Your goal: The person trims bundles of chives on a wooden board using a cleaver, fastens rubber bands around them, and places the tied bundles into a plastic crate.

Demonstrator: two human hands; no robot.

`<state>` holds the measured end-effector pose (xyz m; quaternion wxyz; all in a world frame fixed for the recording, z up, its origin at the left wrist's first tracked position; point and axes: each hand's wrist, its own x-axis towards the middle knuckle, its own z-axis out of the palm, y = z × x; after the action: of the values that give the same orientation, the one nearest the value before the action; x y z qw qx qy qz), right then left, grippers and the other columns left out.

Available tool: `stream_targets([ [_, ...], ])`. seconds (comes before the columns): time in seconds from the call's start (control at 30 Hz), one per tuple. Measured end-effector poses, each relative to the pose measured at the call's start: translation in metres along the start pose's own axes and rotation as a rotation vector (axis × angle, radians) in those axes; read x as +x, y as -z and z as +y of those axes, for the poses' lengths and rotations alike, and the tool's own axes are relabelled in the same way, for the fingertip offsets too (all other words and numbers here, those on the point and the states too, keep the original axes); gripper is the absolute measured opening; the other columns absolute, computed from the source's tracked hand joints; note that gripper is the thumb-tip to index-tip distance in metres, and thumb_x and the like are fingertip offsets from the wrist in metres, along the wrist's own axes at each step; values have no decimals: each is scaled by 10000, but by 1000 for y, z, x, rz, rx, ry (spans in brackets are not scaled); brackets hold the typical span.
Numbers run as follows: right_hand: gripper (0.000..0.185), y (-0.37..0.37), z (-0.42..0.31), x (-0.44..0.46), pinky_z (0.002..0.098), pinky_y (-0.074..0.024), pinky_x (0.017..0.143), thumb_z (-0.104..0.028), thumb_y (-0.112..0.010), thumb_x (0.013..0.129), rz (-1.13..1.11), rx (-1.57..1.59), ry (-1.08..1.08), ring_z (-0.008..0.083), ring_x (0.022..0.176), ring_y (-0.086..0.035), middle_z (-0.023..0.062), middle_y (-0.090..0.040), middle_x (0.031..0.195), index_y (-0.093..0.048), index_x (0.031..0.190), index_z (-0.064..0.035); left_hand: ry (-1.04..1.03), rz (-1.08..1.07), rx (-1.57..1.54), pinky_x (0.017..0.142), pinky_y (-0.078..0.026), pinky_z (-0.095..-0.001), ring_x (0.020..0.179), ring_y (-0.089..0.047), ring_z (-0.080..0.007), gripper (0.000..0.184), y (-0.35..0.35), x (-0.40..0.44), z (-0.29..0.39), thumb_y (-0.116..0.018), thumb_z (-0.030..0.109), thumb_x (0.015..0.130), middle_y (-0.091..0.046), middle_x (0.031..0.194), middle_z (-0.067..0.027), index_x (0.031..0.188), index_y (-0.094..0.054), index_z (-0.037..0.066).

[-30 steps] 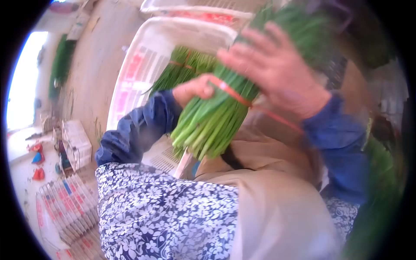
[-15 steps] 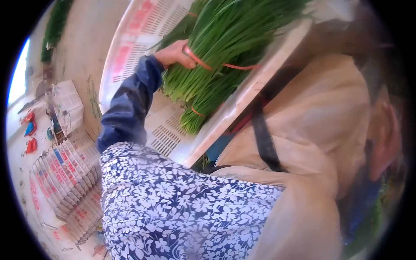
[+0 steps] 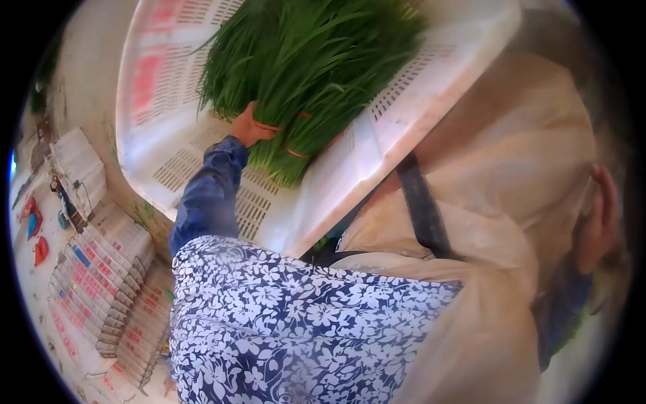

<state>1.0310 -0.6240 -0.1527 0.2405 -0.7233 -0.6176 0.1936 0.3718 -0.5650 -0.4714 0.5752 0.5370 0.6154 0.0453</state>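
Observation:
Long green leafy stalks tied with red bands (image 3: 316,74) lie inside a white slotted plastic crate (image 3: 161,128). My left hand (image 3: 253,126), in a dark blue sleeve, is closed around one bundle at its band, low in the crate. Another banded bundle rests against it on the right. At the right edge of the view my right hand (image 3: 599,219) hangs beside the tan apron, away from the crate. Its fingers are blurred and partly hidden, so its hold cannot be made out.
Stacked white crates with red markings (image 3: 101,289) stand at the lower left. Red and blue items (image 3: 33,222) lie on a pale surface at the far left. A white box (image 3: 77,165) is behind the stack.
The bundle has gone down into the crate with my left hand on it. My right hand has let go of the bundle and moved to the far right. The view has shifted too.

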Motion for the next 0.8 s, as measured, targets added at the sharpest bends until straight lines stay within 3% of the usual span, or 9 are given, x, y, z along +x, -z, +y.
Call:
stream_targets([
  [0.13, 309, -1, -11, 18, 311, -428, 1020, -34, -461, 1010, -42, -92, 21, 197, 1120, -603, 131, -642, 1191, -561, 1291, 44, 10, -27, 118, 871, -507, -384, 1023, -657, -313, 891, 18, -15, -12, -829, 199, 576, -681, 1076, -183, 1350, -429, 10],
  [0.23, 304, -15, -29, 30, 310, -436, 1011, -32, -458, 1010, -43, -100, -10, 200, 1113, -608, 132, -642, 1191, -568, 1283, 43, -71, 91, 346, 827, -518, -425, 985, -658, -356, 830, 6, -21, -4, -823, 245, 583, -677, 1063, -194, 1305, -466, 42],
  [0.3, 299, -22, -35, 38, 305, -441, 997, -36, -460, 1011, -75, -148, -38, 200, 1108, -613, 131, -647, 1183, -575, 1277, 38, 97, 151, 495, 800, -517, -453, 957, -643, -400, 769, -27, -18, 2, -813, 311, 588, -669, 1047, -209, 1246, -500, 62],
  [0.43, 294, -19, -36, 46, 301, -446, 982, -43, -474, 1008, -165, -168, 81, 197, 1097, -619, 129, -653, 1171, -581, 1271, 33, 14, 144, 419, 790, -511, -470, 947, -628, -425, 764, -54, -27, 1, -802, 372, 595, -661, 1030, -221, 1226, -500, 63],
  [0.5, 287, -19, -51, 46, 299, -449, 971, -47, -486, 1005, -56, -119, -12, 195, 1074, -623, 124, -657, 1149, -586, 1261, 33, 131, 78, 342, 811, -516, -458, 960, -638, -410, 819, -49, -24, -2, -824, 354, 577, -664, 1050, -214, 1260, -475, 67],
  [0.6, 282, -17, -48, 42, 300, -447, 971, -37, -491, 999, -29, -221, -8, 189, 1049, -619, 116, -656, 1115, -586, 1253, 41, -134, 73, 7, 858, -515, -431, 985, -640, -381, 901, -54, 4, -67, -849, 324, 551, -659, 1078, -205, 1302, -431, 56],
  [0.63, 279, -19, -43, 39, 301, -447, 971, -34, -490, 999, -34, -255, -18, 186, 1043, -616, 113, -654, 1106, -585, 1249, 44, -144, 82, 11, 858, -515, -431, 985, -640, -381, 901, -56, 1, -56, -849, 324, 551, -659, 1078, -205, 1302, -431, 56],
  [0.73, 270, -25, -35, 30, 308, -447, 973, -22, -486, 995, -49, -270, 108, 183, 1036, -609, 113, -649, 1101, -586, 1234, 53, 150, 110, 223, 925, -490, -400, 1069, -625, -360, 1003, -53, -19, -27, -904, 206, 528, -650, 1105, -240, 1356, -379, -6],
  [0.8, 267, -23, -30, 24, 312, -449, 972, -15, -482, 994, -32, -237, 100, 185, 1033, -608, 114, -644, 1107, -584, 1229, 58, 305, 52, 262, 932, -482, -418, 1096, -603, -377, 1027, -52, -24, -20, -901, 227, 539, -617, 1164, -257, 1377, -357, -11],
])
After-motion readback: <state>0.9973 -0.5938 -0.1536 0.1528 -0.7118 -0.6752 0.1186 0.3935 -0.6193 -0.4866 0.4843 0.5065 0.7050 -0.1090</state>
